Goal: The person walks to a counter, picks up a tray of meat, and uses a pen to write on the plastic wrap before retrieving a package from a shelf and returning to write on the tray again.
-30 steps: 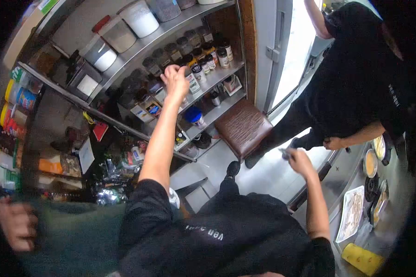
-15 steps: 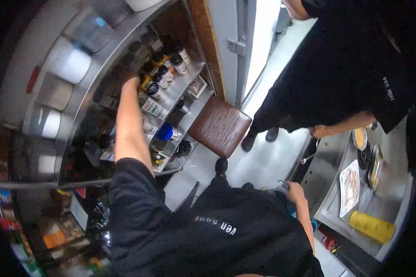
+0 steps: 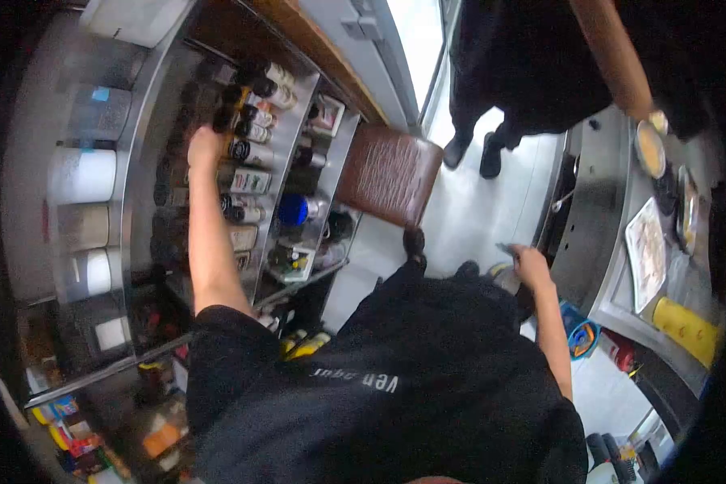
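Observation:
My left hand (image 3: 205, 147) reaches deep into a metal shelf of jars and bottles. Its fingers are turned away and blurred among the dark items at the back. Right beside it stand a black-capped spice jar (image 3: 252, 152) and several other seasoning jars, some with yellow labels. A white box with green print (image 3: 252, 181) sits a little nearer on the same shelf. My right hand (image 3: 532, 268) is down at my right side over the floor, closed around a small metal utensil (image 3: 504, 248) whose tip pokes out past the fingers.
A brown padded stool (image 3: 389, 173) stands by the shelf's end. Another person in black (image 3: 532, 64) stands ahead at the right, near a steel counter (image 3: 597, 210) with a white tray (image 3: 645, 254) and a yellow bottle (image 3: 686, 329). White containers (image 3: 85, 175) line the upper shelf.
My view has turned, showing more of the shelf face. My left hand is still among the jars. The other person's hand has left the counter's front edge. My right hand keeps the metal utensil.

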